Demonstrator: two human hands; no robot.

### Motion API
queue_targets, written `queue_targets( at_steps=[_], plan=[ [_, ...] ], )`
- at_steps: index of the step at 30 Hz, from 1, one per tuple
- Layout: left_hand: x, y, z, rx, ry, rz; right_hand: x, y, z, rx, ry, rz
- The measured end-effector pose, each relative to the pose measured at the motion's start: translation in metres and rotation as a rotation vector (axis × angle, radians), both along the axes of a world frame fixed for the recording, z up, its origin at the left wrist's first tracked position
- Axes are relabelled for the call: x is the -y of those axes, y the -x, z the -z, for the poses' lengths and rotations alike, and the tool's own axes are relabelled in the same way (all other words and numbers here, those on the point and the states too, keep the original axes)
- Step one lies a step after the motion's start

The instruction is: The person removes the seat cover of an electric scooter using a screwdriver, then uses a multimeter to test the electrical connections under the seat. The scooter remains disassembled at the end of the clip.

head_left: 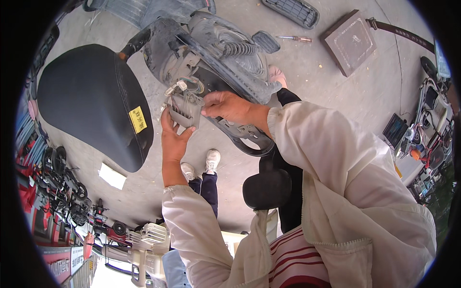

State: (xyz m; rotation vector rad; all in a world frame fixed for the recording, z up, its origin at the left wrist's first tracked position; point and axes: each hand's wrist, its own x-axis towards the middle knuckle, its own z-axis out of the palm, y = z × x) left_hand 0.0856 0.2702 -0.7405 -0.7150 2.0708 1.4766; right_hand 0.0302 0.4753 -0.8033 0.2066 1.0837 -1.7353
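A grey, box-like electrical unit with a finned or slotted face (185,115), likely a controller, is held between my two hands beside the dusty body of a scooter (230,72). My left hand (174,139) grips its left and lower edges, thumb and fingers spread around it. At its right side, my right hand (225,106) is closed in a pinch on the edge. Thin wires with pale connectors (181,86) bunch just above the unit, near the scooter's opened body. The ends of my right fingers are partly hidden.
The scooter's black seat (91,105) with a yellow label fills the left. A screwdriver (295,38), a brown box (350,43) and a black ribbed panel (293,12) lie on the floor. Another person's white shoes (212,161) stand close by. White paper (113,176) lies left.
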Motion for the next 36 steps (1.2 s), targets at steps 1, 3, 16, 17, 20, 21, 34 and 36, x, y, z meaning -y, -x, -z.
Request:
queue_targets(
  at_steps=[1,3,16,17,20,21,34,36],
  plan=[
    [-0.002,-0.002,0.002,-0.02,0.004,-0.003,0.0,-0.001,0.001,-0.026,-0.021,-0.014],
    [-0.007,-0.005,0.004,-0.041,0.02,-0.019,0.0,0.0,-0.001,-0.047,-0.057,-0.023],
    [-0.019,-0.007,0.007,-0.037,0.033,-0.326,0.012,-0.001,-0.005,-0.145,-0.258,-0.007],
    [-0.019,-0.006,0.008,-0.005,0.015,-0.443,0.012,-0.002,-0.004,-0.15,-0.262,0.015],
    [-0.053,0.032,-0.006,0.409,0.331,-0.562,0.01,0.0,-0.005,-0.043,-0.288,0.003],
    [-0.05,0.032,-0.002,0.417,0.348,-0.554,0.011,0.0,-0.007,-0.051,-0.287,0.004],
    [-0.033,0.005,0.028,0.145,0.516,-0.085,0.014,0.001,-0.011,-0.124,-0.329,-0.092],
    [-0.034,0.002,0.027,0.096,0.547,-0.076,0.016,0.0,-0.011,-0.119,-0.331,-0.116]
  ],
)
